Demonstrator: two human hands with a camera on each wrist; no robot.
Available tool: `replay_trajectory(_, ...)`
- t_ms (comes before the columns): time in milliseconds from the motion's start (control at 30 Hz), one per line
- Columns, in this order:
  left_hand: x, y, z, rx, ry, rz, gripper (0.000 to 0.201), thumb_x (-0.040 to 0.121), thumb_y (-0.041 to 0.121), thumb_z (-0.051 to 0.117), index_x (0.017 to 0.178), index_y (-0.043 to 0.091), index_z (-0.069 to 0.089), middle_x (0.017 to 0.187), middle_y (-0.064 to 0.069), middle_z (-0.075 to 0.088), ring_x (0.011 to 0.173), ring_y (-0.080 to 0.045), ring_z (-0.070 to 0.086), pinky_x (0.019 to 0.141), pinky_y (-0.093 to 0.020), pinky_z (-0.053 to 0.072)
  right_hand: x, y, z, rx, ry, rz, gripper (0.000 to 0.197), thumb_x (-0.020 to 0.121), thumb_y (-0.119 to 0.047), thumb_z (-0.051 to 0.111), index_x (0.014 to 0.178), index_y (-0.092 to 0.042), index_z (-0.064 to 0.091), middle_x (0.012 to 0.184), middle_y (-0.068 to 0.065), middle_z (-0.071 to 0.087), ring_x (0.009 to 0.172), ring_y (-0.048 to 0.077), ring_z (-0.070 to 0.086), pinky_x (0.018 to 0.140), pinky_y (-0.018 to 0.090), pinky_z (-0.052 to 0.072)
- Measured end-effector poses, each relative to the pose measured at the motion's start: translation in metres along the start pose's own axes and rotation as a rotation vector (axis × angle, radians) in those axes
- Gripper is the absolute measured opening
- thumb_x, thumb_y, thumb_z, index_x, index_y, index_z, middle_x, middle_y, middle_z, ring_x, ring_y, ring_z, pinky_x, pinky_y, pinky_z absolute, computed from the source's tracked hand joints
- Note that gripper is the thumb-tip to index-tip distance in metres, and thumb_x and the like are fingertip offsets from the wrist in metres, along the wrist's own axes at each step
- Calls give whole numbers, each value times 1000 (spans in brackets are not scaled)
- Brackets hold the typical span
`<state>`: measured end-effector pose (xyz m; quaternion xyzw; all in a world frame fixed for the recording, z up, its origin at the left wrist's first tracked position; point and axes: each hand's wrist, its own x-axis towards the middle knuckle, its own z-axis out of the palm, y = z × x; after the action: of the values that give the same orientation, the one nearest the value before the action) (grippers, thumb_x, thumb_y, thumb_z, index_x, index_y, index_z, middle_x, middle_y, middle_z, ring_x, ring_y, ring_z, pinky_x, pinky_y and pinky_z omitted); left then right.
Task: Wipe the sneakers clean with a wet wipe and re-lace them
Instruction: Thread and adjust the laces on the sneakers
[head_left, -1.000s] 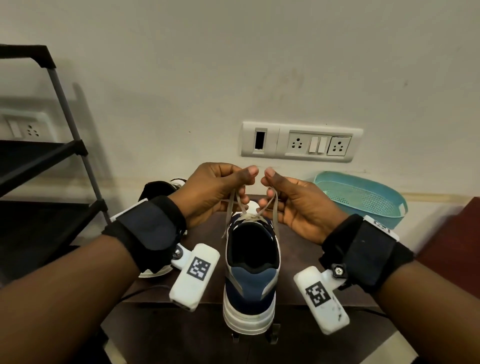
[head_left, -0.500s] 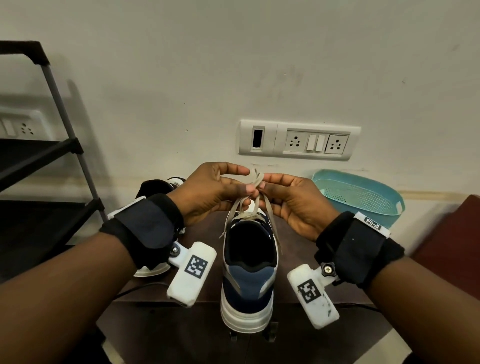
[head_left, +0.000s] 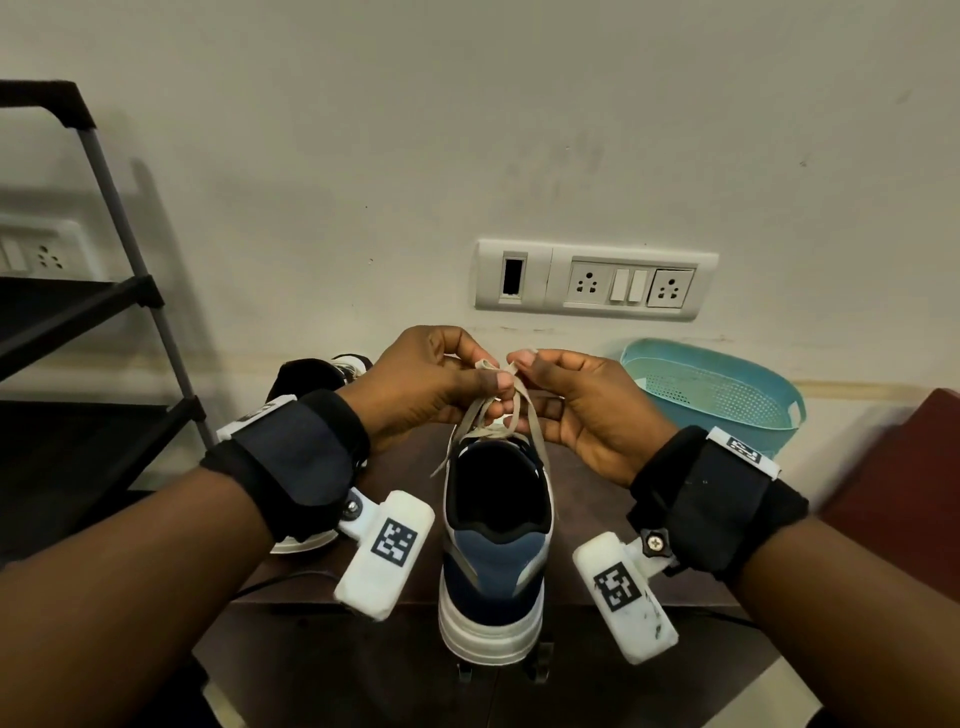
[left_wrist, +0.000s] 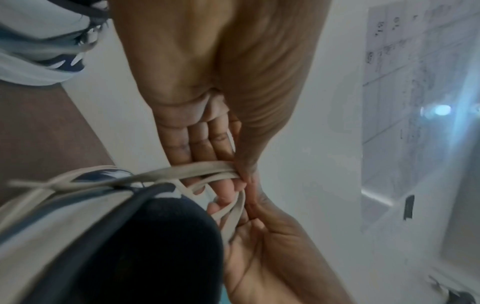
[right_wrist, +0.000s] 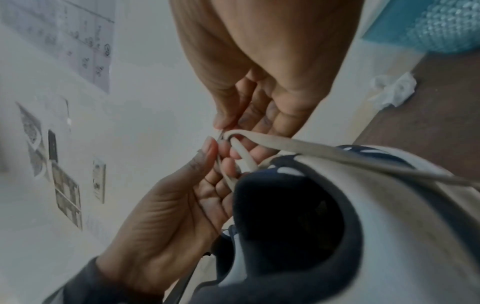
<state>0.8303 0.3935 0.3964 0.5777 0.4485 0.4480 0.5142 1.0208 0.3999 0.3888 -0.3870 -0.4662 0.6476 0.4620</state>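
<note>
Shelf rack (head_left: 78, 322): black, far left of the head view, against the wall.

Second sneaker (head_left: 311, 374): left of centre, mostly hidden behind the left wrist; it sits on the worktop (head_left: 363, 665), a dark brown surface.

Left hand (head_left: 431, 384): centre of the frame, above the near sneaker's tongue. Fingers curled, thumb and forefinger pinching a loop of the lace (head_left: 498, 410). The left wrist view shows strands of lace gathered at the fingertips.

Sneaker (head_left: 496, 561): centre, heel toward the camera, navy and white with a thick white sole, standing upright on the worktop between the two wrists. Beige flat lace rises from the top eyelets to the hands; one loose end hangs down on the left side of the collar.

Right hand (head_left: 576, 405): just right of centre, fingertips almost meeting the left hand's. Thumb and forefinger pinch the lace, other fingers curled below.

Socket panel (head_left: 597, 280): white, on the wall above the hands.

Basket (head_left: 717, 395): teal, perforated, right of the hands against the wall.

Crumpled wipe (right_wrist: 394, 90): white, on the worktop near the basket, in the right wrist view.
</note>
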Motion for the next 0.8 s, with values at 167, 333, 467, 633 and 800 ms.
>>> replay_trajectory(167, -2, 5, -1, 392, 0, 218, 18, 83, 9, 81, 91, 2, 66, 78, -12, 76, 73, -28, 75, 76, -42, 62, 6, 3, 0, 12, 89, 44, 35, 87, -8, 75, 117, 7, 65, 86, 17, 74, 66, 22, 70, 71, 38, 63)
replay_trajectory(333, 0, 3, -5, 481, 48, 236, 16, 84, 15, 82, 90, 9, 69, 76, -6, 76, 72, -23, 75, 75, -40, 62, 7, 4, 2, -166, 53, 1, 34, 90, -17, 74, 109, 11, 69, 86, 20, 72, 63, 19, 67, 65, 30, 62)
replay_trajectory(467, 0, 4, -7, 412, 95, 193, 14, 87, 9, 78, 93, 3, 67, 76, -12, 76, 72, -31, 75, 66, -32, 60, 5, 4, 3, -387, -7, -79, 20, 94, -14, 70, 105, 2, 76, 95, 20, 76, 75, 23, 70, 78, 38, 60)
replay_trajectory(633, -1, 8, -7, 274, 87, 143, 17, 88, 7, 75, 97, -4, 64, 80, -22, 74, 72, -32, 74, 58, -25, 57, 4, 3, 2, -546, -27, -183, 16, 89, -11, 76, 102, -3, 78, 93, 18, 77, 78, 19, 68, 84, 42, 58)
replay_trajectory(800, 1, 7, -8, 418, 73, 192, 11, 91, 14, 74, 92, 5, 67, 75, -11, 76, 69, -27, 75, 62, -25, 53, 7, -4, -3, -446, -136, 2, 28, 99, -14, 61, 106, 12, 70, 104, 30, 71, 91, 28, 66, 91, 44, 54)
